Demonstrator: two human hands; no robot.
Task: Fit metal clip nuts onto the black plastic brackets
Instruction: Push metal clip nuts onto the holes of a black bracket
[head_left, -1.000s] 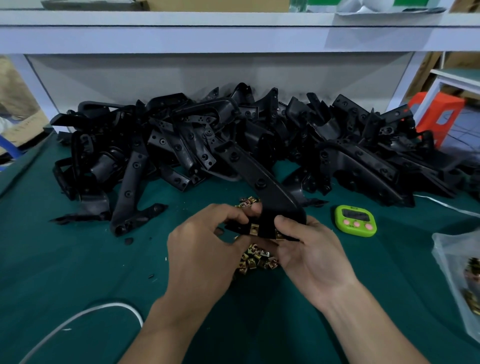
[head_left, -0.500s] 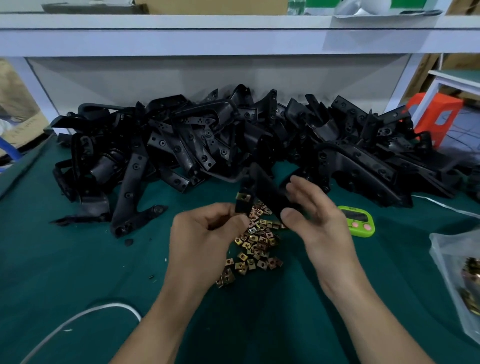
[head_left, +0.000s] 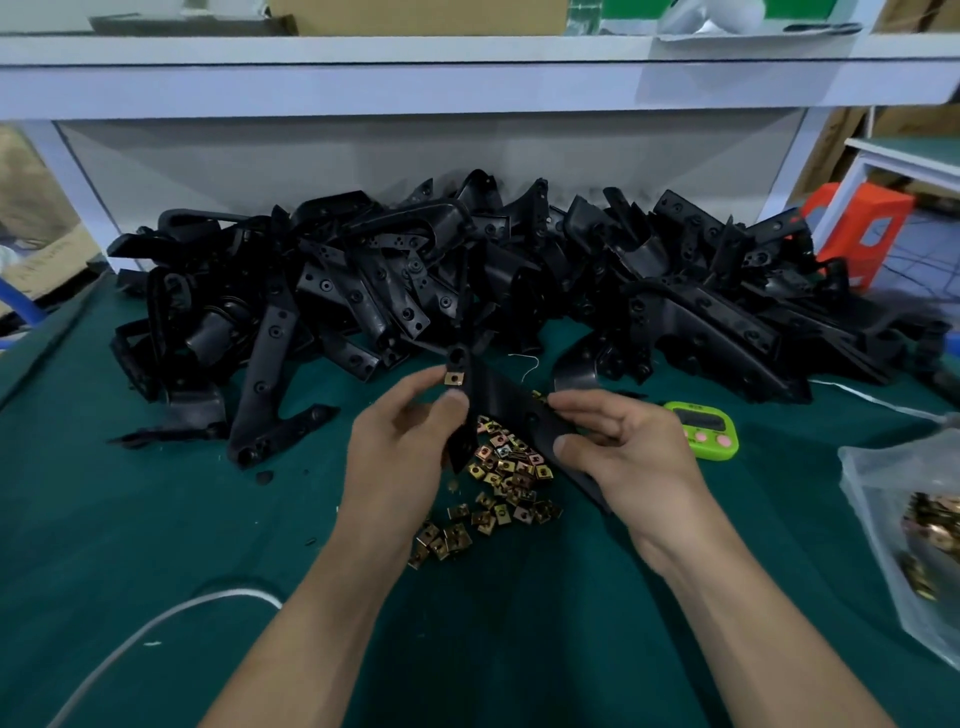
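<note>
Since half a second ago, both hands have shifted the held bracket (head_left: 498, 400): its near end has swung upward, and a brass-coloured clip nut (head_left: 454, 378) now shows at that end, just above the left thumb. The left hand (head_left: 400, 457) pinches the bracket's upper end between thumb and fingers, directly under that nut. The right hand (head_left: 623, 452) grasps the bracket's lower arm, thumb on the near face and fingers curled over the far one.

From the left grip the bracket's long axis runs down and to the right into the right grip, so the nut lies at the far end from the right hand, and the left thumb is the nearer to press it. It appears to be seated over the edge, though how fully cannot be told.

The loose clip nuts (head_left: 509, 473) lie straight below both grips on the green mat (head_left: 156, 519), about equally near either hand. The heap of brackets (head_left: 519, 280) lies beyond the grips.

No writing can be read: the green timer (head_left: 701, 428), just right of the right hand, shows a dark display, and the plastic bag (head_left: 904, 519) of nuts farther right bears no legible label.
</note>
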